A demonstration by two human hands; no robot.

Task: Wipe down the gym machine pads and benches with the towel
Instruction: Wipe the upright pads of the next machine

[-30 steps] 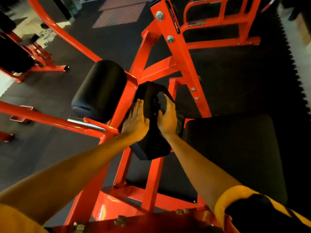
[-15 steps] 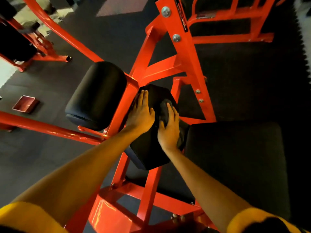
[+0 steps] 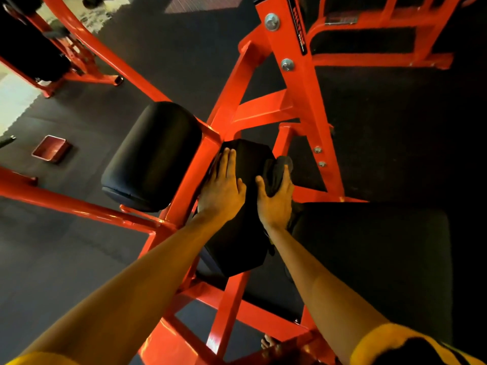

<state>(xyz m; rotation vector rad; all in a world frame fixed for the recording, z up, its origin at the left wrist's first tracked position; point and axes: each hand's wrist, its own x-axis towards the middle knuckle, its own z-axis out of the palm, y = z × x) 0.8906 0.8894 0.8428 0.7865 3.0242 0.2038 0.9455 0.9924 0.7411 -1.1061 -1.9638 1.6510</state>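
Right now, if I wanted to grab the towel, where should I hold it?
Take the bunched end of the towel that sticks out past the fingertips of the right hand, coming in from the far side of the pad. The rest is held down under that hand against the pad, so that lump is probably the only part free to pinch.
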